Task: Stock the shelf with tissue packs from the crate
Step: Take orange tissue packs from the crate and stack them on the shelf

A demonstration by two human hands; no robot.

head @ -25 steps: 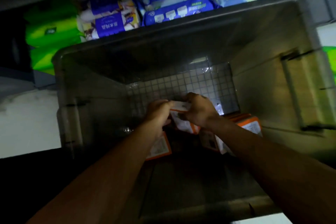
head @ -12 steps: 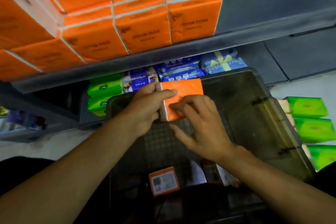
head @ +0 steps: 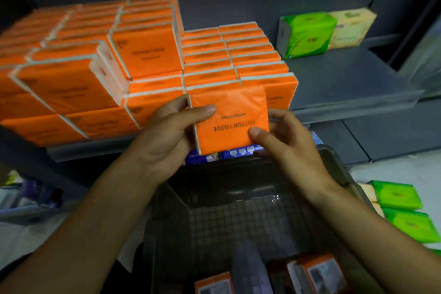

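An orange tissue pack (head: 230, 117) is held upright in front of the shelf edge, its black print upside down. My left hand (head: 171, 136) grips its left side, thumb on the front. My right hand (head: 288, 143) pinches its lower right corner. Behind it, rows of the same orange packs (head: 152, 52) fill the left and middle of the grey shelf (head: 346, 79). Below my hands stands the dark crate (head: 238, 210), with a few orange packs (head: 319, 274) lying at its near end.
A green pack (head: 307, 34) and a pale yellow pack (head: 350, 26) stand at the back right of the shelf, with bare shelf in front of them. Green packs (head: 403, 207) lie on the floor to the right of the crate. Blue packs (head: 214, 156) sit on the lower shelf.
Both hands have lifted the orange pack out of the crate and up to shelf level. The view has tilted up from the crate floor to the stocked shelf.
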